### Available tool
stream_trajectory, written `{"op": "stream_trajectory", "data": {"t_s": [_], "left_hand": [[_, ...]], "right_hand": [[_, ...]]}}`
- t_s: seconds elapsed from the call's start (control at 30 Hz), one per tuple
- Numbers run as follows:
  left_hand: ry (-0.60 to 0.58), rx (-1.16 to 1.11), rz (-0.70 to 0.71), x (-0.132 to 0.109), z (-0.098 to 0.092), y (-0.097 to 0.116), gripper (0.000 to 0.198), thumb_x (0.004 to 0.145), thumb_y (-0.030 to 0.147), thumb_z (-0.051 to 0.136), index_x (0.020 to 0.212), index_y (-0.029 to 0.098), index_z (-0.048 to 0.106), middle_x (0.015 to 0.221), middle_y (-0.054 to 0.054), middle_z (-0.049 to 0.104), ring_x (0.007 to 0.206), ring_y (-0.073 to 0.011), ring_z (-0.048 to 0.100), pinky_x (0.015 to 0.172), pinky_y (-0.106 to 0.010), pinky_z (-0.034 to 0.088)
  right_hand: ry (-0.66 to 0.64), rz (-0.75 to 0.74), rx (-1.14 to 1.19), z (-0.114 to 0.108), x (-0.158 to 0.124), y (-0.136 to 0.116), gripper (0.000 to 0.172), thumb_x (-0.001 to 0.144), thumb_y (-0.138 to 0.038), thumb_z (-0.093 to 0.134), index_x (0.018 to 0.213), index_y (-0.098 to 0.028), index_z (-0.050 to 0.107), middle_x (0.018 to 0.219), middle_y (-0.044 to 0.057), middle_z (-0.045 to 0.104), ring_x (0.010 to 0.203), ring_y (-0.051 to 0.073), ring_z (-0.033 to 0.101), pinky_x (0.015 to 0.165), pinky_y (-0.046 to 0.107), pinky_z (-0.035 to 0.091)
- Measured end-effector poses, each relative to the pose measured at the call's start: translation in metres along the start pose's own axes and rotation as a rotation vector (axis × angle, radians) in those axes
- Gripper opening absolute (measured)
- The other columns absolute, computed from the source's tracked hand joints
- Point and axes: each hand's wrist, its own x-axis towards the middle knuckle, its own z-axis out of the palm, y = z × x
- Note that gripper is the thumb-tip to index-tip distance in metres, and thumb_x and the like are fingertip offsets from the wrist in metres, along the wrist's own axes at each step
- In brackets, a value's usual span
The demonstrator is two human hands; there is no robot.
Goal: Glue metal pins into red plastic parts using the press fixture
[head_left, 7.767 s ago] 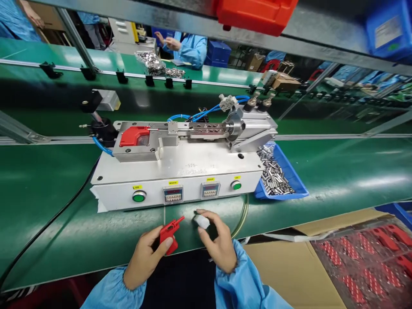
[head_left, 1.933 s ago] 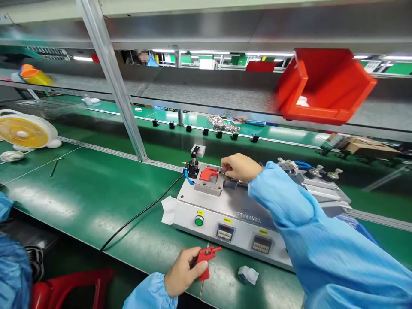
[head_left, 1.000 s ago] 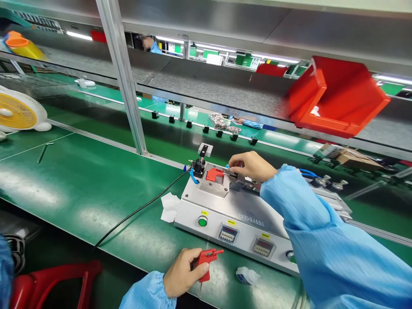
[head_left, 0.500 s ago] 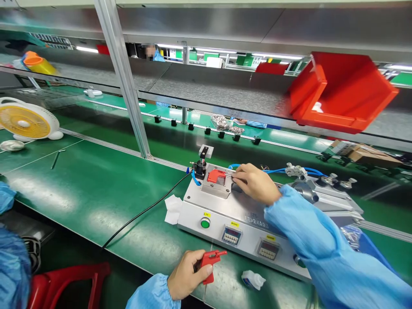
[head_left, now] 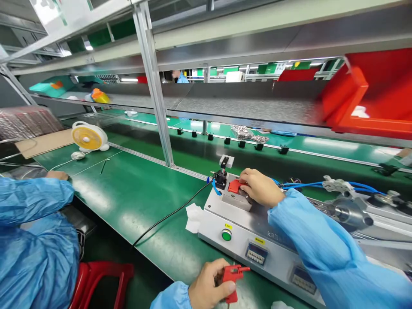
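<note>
My left hand is closed around a red pistol-shaped plastic part near the bench's front edge. Its narrow tip points right. A second red plastic part lies on the metal fixture block of a silver bench machine. My right hand reaches over that block, thumb and fingers pinched at the right end of this second part. The fingers cover that end, so any smaller piece between them is hidden. A small black clamp post stands just left of the block.
A green button and counter displays line the machine's front. A black cable crosses the green bench. A co-worker's blue sleeve is at left, near a yellow-white fan. A red bin sits on the shelf above.
The view has swung left. My right hand has moved left over the fixture block and now covers the right end of the red part there. My left hand still holds its red part.
</note>
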Motion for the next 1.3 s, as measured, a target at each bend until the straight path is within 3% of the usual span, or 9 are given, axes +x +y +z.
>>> {"op": "stream_trajectory", "data": {"t_s": [0.2, 0.4, 0.57, 0.63, 0.73, 0.87, 0.97, 1.07, 1.3], "left_hand": [[0.031, -0.151, -0.021, -0.001, 0.003, 0.002, 0.066, 0.079, 0.072, 0.080, 0.107, 0.015, 0.066, 0.082, -0.003, 0.065, 0.063, -0.0109, 0.050, 0.058, -0.023, 0.039], [0.058, -0.270, -0.091, -0.003, -0.003, 0.017, 0.072, 0.074, 0.066, 0.086, 0.120, 0.016, 0.063, 0.093, -0.009, 0.072, 0.060, -0.0121, 0.059, 0.044, -0.018, 0.033], [-0.033, -0.244, -0.080, -0.007, -0.020, 0.058, 0.057, 0.084, 0.059, 0.081, 0.118, 0.016, 0.064, 0.087, -0.006, 0.072, 0.047, -0.0057, 0.048, 0.043, -0.018, 0.034], [-0.036, -0.185, -0.015, 0.000, -0.029, 0.086, 0.048, 0.087, 0.052, 0.080, 0.117, 0.017, 0.064, 0.092, -0.007, 0.073, 0.052, -0.0074, 0.054, 0.045, -0.018, 0.038], [-0.004, -0.009, 0.111, 0.030, -0.042, 0.133, 0.035, 0.090, 0.039, 0.077, 0.116, 0.019, 0.064, 0.100, -0.007, 0.073, 0.069, -0.0140, 0.067, 0.059, -0.023, 0.052], [0.100, 0.488, 0.286, 0.094, -0.051, 0.191, 0.029, 0.095, 0.027, 0.064, 0.123, 0.021, 0.063, 0.103, -0.004, 0.074, 0.084, -0.0204, 0.071, 0.082, -0.034, 0.058], [0.126, 0.979, 0.233, 0.136, -0.049, 0.224, 0.029, 0.099, 0.022, 0.056, 0.128, 0.022, 0.061, 0.103, -0.004, 0.075, 0.098, -0.0257, 0.072, 0.092, -0.038, 0.055], [0.036, 1.300, 0.062, 0.158, -0.043, 0.244, 0.032, 0.102, 0.023, 0.054, 0.133, 0.021, 0.060, 0.107, -0.007, 0.076, 0.107, -0.0297, 0.071, 0.093, -0.039, 0.053], [-0.016, 1.479, -0.030, 0.163, -0.032, 0.251, 0.025, 0.102, 0.024, 0.053, 0.120, 0.016, 0.069, 0.128, -0.016, 0.064, 0.105, -0.0343, 0.073, 0.090, -0.042, 0.055]], "right_hand": [[0.151, 0.026, 0.148, -0.027, -0.014, 0.006, 0.013, 0.094, -0.021, 0.055, 0.096, -0.020, 0.067, 0.109, 0.010, 0.070, 0.097, 0.025, 0.068, 0.087, 0.036, 0.055], [0.132, 0.068, 0.246, -0.023, -0.104, 0.018, 0.025, 0.093, -0.039, 0.048, 0.094, -0.022, 0.066, 0.104, 0.013, 0.072, 0.093, 0.034, 0.070, 0.081, 0.046, 0.055], [0.110, 0.200, 0.238, 0.001, -0.159, 0.027, 0.025, 0.096, -0.042, 0.048, 0.096, -0.023, 0.064, 0.100, 0.014, 0.074, 0.091, 0.035, 0.071, 0.080, 0.047, 0.056], [0.142, 0.206, 0.253, 0.009, -0.167, 0.026, 0.024, 0.097, -0.042, 0.049, 0.098, -0.022, 0.064, 0.102, 0.013, 0.074, 0.092, 0.034, 0.071, 0.082, 0.046, 0.057], [0.207, 0.176, 0.271, 0.017, -0.173, 0.025, 0.023, 0.098, -0.039, 0.049, 0.100, -0.021, 0.064, 0.101, 0.012, 0.073, 0.094, 0.032, 0.071, 0.084, 0.045, 0.058], [0.238, 0.155, 0.294, 0.019, -0.176, 0.027, 0.020, 0.100, -0.035, 0.049, 0.101, -0.022, 0.064, 0.100, 0.011, 0.072, 0.095, 0.030, 0.070, 0.084, 0.043, 0.058], [0.239, 0.151, 0.319, 0.019, -0.176, 0.029, 0.017, 0.100, -0.034, 0.051, 0.100, -0.023, 0.063, 0.100, 0.010, 0.072, 0.094, 0.029, 0.069, 0.084, 0.043, 0.058], [0.244, 0.150, 0.337, 0.020, -0.177, 0.031, 0.017, 0.100, -0.034, 0.050, 0.099, -0.023, 0.064, 0.101, 0.010, 0.072, 0.094, 0.029, 0.069, 0.084, 0.044, 0.058], [0.266, 0.145, 0.360, 0.020, -0.178, 0.032, 0.018, 0.102, -0.035, 0.051, 0.100, -0.023, 0.064, 0.099, 0.009, 0.072, 0.093, 0.028, 0.070, 0.084, 0.041, 0.057]]}}
